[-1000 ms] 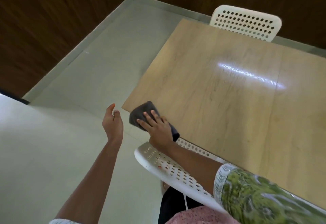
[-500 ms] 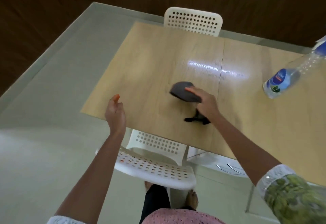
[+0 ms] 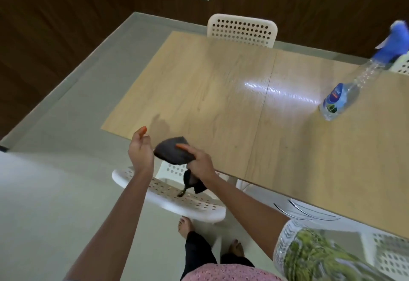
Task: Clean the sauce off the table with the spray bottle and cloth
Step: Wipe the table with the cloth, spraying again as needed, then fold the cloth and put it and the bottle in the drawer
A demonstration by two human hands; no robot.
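Observation:
My right hand (image 3: 200, 165) grips a dark grey cloth (image 3: 171, 153), bunched and lifted at the near edge of the light wooden table (image 3: 232, 95); a tail of it hangs below my wrist. My left hand (image 3: 140, 150) is open with its palm turned toward the cloth, touching or almost touching its left side. A clear spray bottle (image 3: 342, 97) with a blue trigger head stands on the table at the far right. No sauce shows on the tabletop; a faint damp patch lies near the left edge.
A white perforated chair (image 3: 168, 194) stands under the near table edge below my hands. Another white chair (image 3: 242, 29) is at the far side, and parts of two more show at the right. My feet are on the pale floor below.
My right hand has drawn the cloth from mid-table back to the near edge and lifted it. My left hand has closed in beside the cloth. The view has swung right.

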